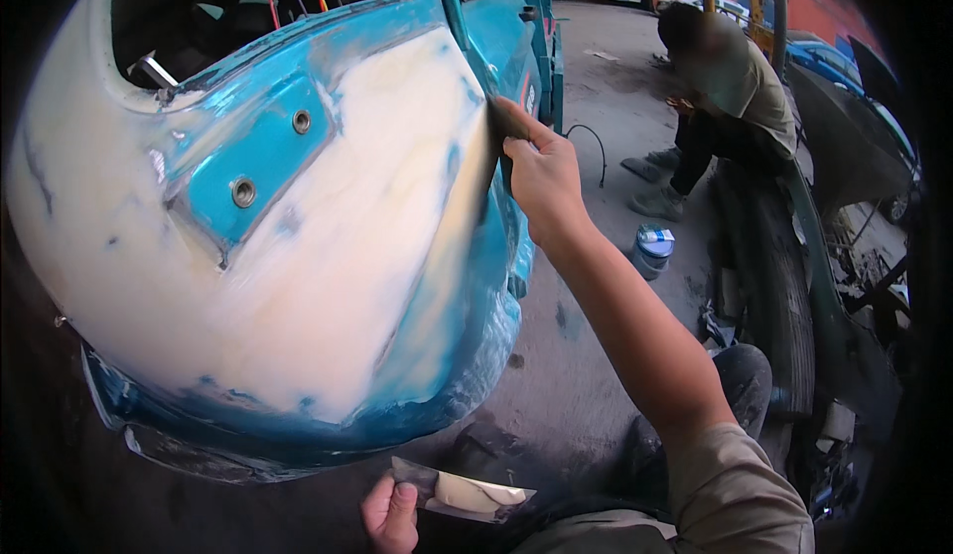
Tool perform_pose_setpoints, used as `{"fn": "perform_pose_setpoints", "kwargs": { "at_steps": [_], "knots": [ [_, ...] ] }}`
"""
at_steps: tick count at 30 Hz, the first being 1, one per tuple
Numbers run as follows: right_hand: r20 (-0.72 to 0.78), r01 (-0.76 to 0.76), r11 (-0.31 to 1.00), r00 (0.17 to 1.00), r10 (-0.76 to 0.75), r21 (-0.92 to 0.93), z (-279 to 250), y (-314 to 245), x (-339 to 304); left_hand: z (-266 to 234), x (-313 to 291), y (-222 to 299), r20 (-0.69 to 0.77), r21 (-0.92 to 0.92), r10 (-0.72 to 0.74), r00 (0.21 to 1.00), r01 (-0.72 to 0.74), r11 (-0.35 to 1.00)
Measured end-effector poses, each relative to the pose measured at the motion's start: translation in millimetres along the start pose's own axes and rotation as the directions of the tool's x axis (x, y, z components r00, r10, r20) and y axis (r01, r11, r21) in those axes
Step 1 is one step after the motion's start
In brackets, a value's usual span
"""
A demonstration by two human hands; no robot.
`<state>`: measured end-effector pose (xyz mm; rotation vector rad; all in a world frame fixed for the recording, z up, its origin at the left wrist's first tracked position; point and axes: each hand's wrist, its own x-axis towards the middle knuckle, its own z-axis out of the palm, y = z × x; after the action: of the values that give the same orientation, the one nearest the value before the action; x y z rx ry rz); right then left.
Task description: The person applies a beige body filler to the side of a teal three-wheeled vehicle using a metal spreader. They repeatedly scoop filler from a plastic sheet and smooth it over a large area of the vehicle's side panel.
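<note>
Putty [318, 296], pale and smooth in my head view, coats the blue truck [253, 152], with blue patches [287, 221] showing through. I see the right hand [544, 172] pinching a dark piece [499, 152] at the coated panel's edge; lower down, the left hand [391, 516] grips a thin plate [422, 482] carrying a cream dollop [481, 495]. On the grey floor [586, 355], a bucket [652, 256] stands near a seated person [762, 102].

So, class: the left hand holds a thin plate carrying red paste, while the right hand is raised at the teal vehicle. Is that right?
No: the head view shows cream paste, not red. The left hand does hold the thin plate, and the right hand is raised at the teal vehicle.
</note>
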<state>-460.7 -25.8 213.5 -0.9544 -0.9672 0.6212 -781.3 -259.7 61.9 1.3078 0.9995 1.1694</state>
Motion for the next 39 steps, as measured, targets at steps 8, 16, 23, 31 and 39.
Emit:
{"fn": "perform_pose_setpoints", "kwargs": {
  "at_steps": [8,16,23,31,39],
  "knots": [
    [-0.039,0.012,0.988,0.999,-0.018,-0.153,11.1,-1.6,-18.8,-9.1,-2.3,13.7,0.101,0.000,-0.043,0.994,0.043,0.999],
    [-0.036,0.238,0.926,0.965,-0.259,-0.295,19.4,8.5,-44.0,-15.5,-8.9,-0.2,0.022,-0.011,0.078,0.997,-0.077,0.997],
    [-0.009,0.270,0.914,0.958,-0.286,-0.302,28.8,-7.6,-92.2,-34.1,-20.1,-1.0,-0.012,-0.034,-0.091,0.996,0.090,0.995],
    [-0.005,0.357,0.910,0.931,-0.366,-0.211,41.3,-7.9,-151.7,-59.7,-42.8,-28.8,-0.138,-0.181,-0.017,0.990,-0.008,0.983],
    [0.025,0.380,0.851,0.917,-0.399,-0.363,54.7,-6.1,-206.3,-77.8,-53.5,-34.1,-0.305,-0.196,0.064,0.950,-0.128,0.972]
  ]
}}
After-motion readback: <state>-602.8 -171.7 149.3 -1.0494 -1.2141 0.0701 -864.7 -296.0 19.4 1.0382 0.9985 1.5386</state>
